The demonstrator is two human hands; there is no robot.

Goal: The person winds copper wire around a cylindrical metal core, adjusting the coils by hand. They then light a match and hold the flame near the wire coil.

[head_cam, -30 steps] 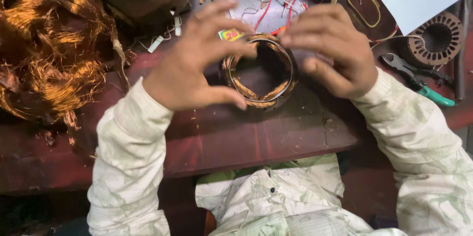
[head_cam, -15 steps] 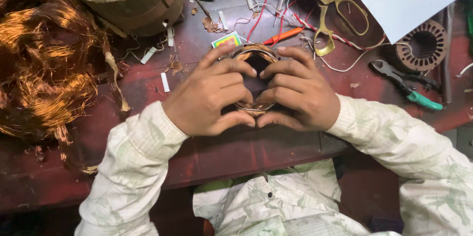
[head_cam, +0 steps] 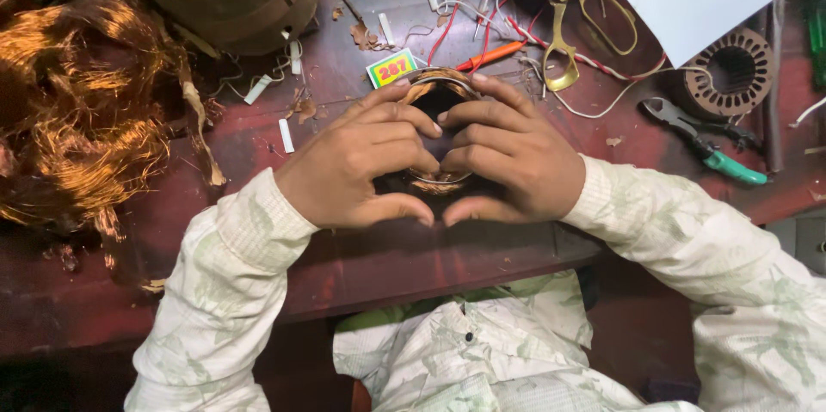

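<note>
Both of my hands, left point(head_cam: 361, 162) and right point(head_cam: 508, 158), wrap the round wound coil point(head_cam: 437, 89) at mid-table point(head_cam: 413, 257), each grip closed on it, thumbs meeting below. I judge the shaping part done; the wire looks gathered, not yet tied. Room is tight: matchbox point(head_cam: 391, 68) and screwdriver point(head_cam: 489, 56) just beyond, table edge near my wrists.

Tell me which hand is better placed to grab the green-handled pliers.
Right, probably. The pliers lie on the bench on the side of the right hand; the left hand would have to cross over. Both hands are clasped around the copper coil.
</note>
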